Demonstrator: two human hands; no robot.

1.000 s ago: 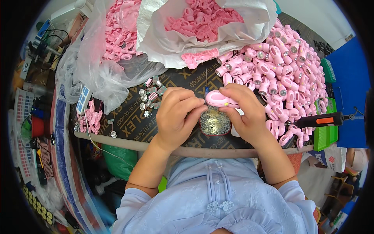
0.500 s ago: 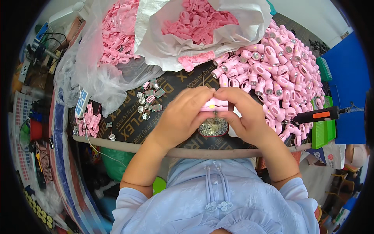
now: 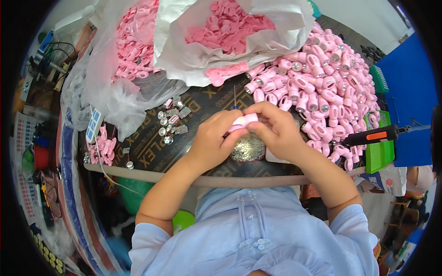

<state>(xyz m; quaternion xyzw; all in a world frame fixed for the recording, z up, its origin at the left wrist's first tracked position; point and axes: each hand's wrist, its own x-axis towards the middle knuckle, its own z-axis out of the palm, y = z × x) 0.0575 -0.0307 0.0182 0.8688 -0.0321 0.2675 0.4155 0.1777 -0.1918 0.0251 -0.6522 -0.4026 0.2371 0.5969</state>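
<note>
Between both hands I hold a small pink toy flashlight [image 3: 242,121] above the table. My left hand [image 3: 215,138] grips its left end with thumb and fingers. My right hand [image 3: 274,130] closes on the right end, its fingertips meeting the left hand's at the top. Part of the flashlight is hidden behind the fingers. Just below the hands sits a dish of small silvery parts [image 3: 248,149] with a red rim. On the right lies a large heap of pink flashlights [image 3: 322,87].
A white sack [image 3: 177,55] of pink shell pieces stands at the back, beside a clear plastic bag [image 3: 99,78]. Small circuit boards with reflectors [image 3: 173,120] lie left of my hands. An electric screwdriver [image 3: 375,136] hangs at right near a green basket [image 3: 380,154].
The flashlight has been turned in my fingers: the side with the seam and yellow spot no longer faces up. Both hands have shifted slightly left in view.
</note>
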